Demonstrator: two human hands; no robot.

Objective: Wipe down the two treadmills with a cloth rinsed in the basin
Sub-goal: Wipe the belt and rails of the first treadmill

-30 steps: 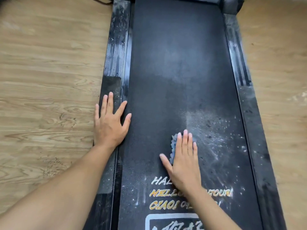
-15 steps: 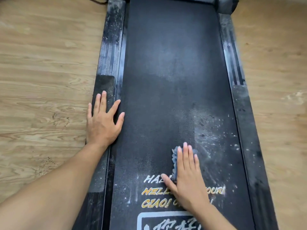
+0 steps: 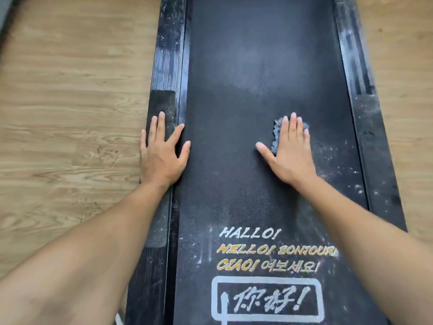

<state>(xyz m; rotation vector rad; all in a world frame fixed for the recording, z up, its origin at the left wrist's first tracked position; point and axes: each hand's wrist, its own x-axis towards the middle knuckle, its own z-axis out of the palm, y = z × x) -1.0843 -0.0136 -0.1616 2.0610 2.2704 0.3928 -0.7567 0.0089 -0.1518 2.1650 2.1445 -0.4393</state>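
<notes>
A black treadmill belt [image 3: 246,73] runs away from me, dusty, with white specks along its right side and printed greetings near me. My right hand [image 3: 289,153] lies flat on a small grey-blue cloth [image 3: 276,134], pressing it onto the belt right of centre; only the cloth's left and top edges show past my fingers. My left hand [image 3: 161,151] rests flat, fingers spread, on the left side rail [image 3: 164,66], its thumb and index finger reaching onto the belt's edge. No basin is in view.
The right side rail [image 3: 365,118] is streaked with pale dust. Light wooden floor [image 3: 70,102] lies on both sides of the treadmill. A rough grip patch [image 3: 162,102] sits on the left rail just beyond my left hand.
My right hand has pushed the cloth up the belt, away from the printed words, which now show fully. The view has shifted forward; my left hand stays on the rail.
</notes>
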